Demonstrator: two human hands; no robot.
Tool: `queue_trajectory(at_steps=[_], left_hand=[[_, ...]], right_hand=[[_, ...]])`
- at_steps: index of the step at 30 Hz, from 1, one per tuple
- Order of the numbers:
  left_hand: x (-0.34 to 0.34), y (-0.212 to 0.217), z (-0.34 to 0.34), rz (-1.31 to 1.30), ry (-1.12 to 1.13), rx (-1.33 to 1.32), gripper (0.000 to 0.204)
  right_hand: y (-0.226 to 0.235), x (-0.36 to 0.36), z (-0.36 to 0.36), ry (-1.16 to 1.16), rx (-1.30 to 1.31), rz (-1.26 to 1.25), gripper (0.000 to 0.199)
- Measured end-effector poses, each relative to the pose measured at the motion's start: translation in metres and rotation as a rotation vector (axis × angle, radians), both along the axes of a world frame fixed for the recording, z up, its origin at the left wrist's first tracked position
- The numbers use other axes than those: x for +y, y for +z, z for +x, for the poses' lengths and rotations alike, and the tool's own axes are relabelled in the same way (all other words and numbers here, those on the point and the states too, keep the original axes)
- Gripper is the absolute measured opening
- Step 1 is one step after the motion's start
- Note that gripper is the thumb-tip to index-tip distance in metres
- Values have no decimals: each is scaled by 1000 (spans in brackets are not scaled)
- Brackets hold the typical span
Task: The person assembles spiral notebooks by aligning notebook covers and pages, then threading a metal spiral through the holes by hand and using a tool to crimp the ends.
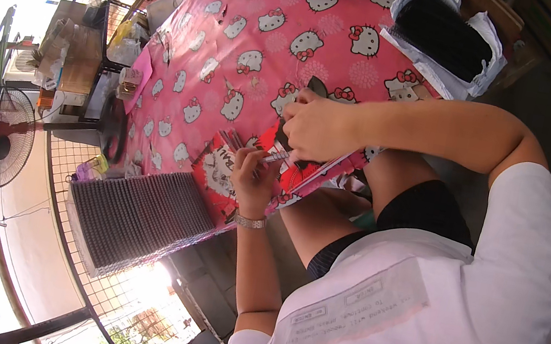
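Observation:
My left hand [252, 177], with a metal-band watch at the wrist, is at the near edge of the table with its fingers curled in. A thin, pale, shiny piece [275, 157] shows at its fingertips, too small to name. Just to the right and farther in, my right hand [320, 128] is closed with its fingers bent down, hiding what they grip. A dark flat piece [318, 87] juts out beyond its knuckles. Beneath both hands lies red printed card [217, 168] with black and white pictures, along the table edge.
A pink cartoon-print cloth covers the table [260, 51]. At the left near edge lies a stack of grey ridged strips [142, 215]. Black strips [443, 36] in torn white paper sit at the far right. A fan [1, 137] and a cardboard box [79, 53] stand at the left.

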State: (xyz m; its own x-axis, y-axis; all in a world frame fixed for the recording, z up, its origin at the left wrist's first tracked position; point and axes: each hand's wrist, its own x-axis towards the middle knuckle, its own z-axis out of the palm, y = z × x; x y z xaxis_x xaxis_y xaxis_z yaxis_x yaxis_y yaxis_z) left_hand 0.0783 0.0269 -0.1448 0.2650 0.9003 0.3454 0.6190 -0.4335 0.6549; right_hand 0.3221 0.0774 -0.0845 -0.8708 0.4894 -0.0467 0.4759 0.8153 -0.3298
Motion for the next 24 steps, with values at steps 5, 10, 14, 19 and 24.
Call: queue_trajectory(at_steps=[5,10,14,19,24], left_hand=[[-4,1,6,9,1,-11,24],[-3,-3,4,53,-4,-28,28],[-6,-3,-5,-1,-16,-30,29],[-3,5,3,-54,-47,-44,25],[0,4,-2,-5,-73,20,28]], right_hand=[[-13,-27,-6,-226,213,423,19],[-14,-29,-18,-174,184,358,21],[-8,-25,-26,-114,173,277,23],[-111,55,16,-299,220,64,33],[-132,54,22,-358,321,271,49]])
